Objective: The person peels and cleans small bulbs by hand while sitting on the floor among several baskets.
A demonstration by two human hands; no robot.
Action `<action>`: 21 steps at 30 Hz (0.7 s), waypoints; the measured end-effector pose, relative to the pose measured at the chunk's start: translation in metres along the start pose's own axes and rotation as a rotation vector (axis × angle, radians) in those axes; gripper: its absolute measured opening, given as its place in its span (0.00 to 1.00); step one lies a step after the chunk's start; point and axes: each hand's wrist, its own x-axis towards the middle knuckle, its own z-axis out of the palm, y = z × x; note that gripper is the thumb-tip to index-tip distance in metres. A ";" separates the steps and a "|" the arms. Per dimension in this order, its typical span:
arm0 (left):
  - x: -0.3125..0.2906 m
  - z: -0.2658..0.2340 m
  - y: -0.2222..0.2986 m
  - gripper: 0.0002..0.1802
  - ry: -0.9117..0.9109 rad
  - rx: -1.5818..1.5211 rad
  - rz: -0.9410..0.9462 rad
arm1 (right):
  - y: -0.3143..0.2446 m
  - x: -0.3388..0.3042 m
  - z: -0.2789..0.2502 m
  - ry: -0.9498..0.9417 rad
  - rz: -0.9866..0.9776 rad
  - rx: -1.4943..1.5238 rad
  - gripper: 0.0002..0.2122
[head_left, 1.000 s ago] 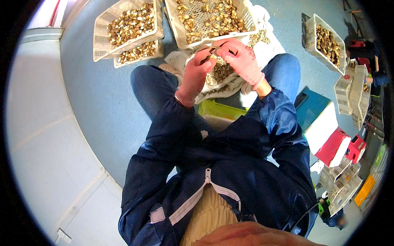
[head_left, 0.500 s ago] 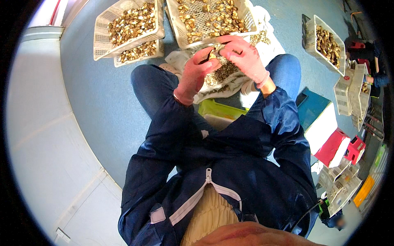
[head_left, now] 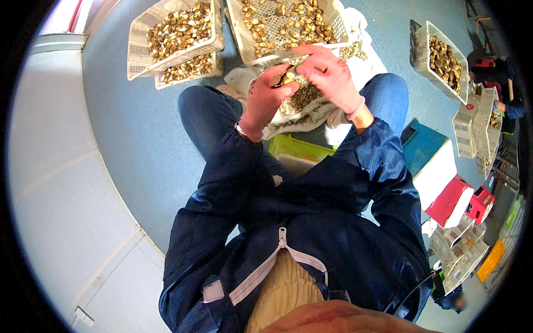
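Both my hands wear pink gloves and meet above a heap of small brown and pale trimmings (head_left: 304, 99) on a white cloth (head_left: 375, 62). In my left hand (head_left: 262, 101), a mushroom (head_left: 288, 78) with a dark edge and pale flesh is held between thumb and fingers. My right hand (head_left: 331, 76) is closed beside it, its fingertips bent toward the mushroom. Whatever those fingertips may grip is hidden. Just beyond the hands stands a white lattice crate (head_left: 338, 25) with mushrooms spread over its bottom.
Two stacked crates (head_left: 136, 51) of mushrooms stand at the far left. Another mushroom crate (head_left: 458, 53) sits at the right. A yellow-green bin (head_left: 302, 146) is between my legs. Teal-and-white box (head_left: 432, 161), red stools (head_left: 481, 203) and stacked crates line the right, where another person's sleeve (head_left: 513, 109) shows.
My left hand has tilted slightly, and more of the mushroom's pale side shows. The right fingers have shifted a little around it. The rest looks the same.
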 end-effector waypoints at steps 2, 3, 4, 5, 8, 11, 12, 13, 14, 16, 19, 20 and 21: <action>-0.001 0.002 -0.006 0.22 0.031 -0.010 0.023 | 0.002 -0.005 0.007 -0.025 0.009 -0.063 0.07; -0.002 0.005 -0.004 0.22 0.074 -0.006 0.022 | 0.001 -0.003 0.005 0.005 0.068 -0.055 0.07; -0.003 0.006 -0.002 0.22 0.117 -0.002 0.021 | -0.002 0.000 0.002 0.033 0.067 -0.043 0.07; -0.003 0.005 -0.003 0.22 0.125 0.024 0.020 | -0.004 0.002 0.000 0.062 0.067 -0.031 0.07; -0.001 0.001 -0.007 0.22 0.124 0.098 0.049 | 0.000 -0.003 0.003 0.031 0.075 0.089 0.07; -0.001 0.001 -0.006 0.22 0.082 -0.007 0.027 | -0.002 -0.004 0.006 0.019 0.059 -0.031 0.08; -0.002 0.008 0.002 0.22 0.069 -0.167 -0.029 | 0.000 -0.003 0.005 0.026 0.085 0.011 0.08; -0.002 0.012 0.007 0.22 0.055 -0.327 -0.086 | 0.004 -0.002 0.005 0.033 0.110 0.052 0.08; -0.001 0.011 0.008 0.22 0.037 -0.398 -0.114 | 0.006 -0.002 0.004 0.041 0.135 0.094 0.08; -0.004 0.006 0.009 0.22 0.015 -0.541 -0.179 | 0.004 -0.003 0.004 0.045 0.161 0.073 0.08; -0.004 0.004 0.006 0.22 0.048 -0.411 -0.092 | -0.004 -0.001 -0.002 0.044 0.170 0.088 0.08; -0.005 0.003 0.005 0.23 0.063 -0.390 -0.079 | -0.005 -0.001 -0.002 0.044 0.154 0.107 0.08; -0.004 0.003 0.004 0.23 0.073 -0.371 -0.065 | -0.005 -0.001 -0.003 0.046 0.139 0.120 0.07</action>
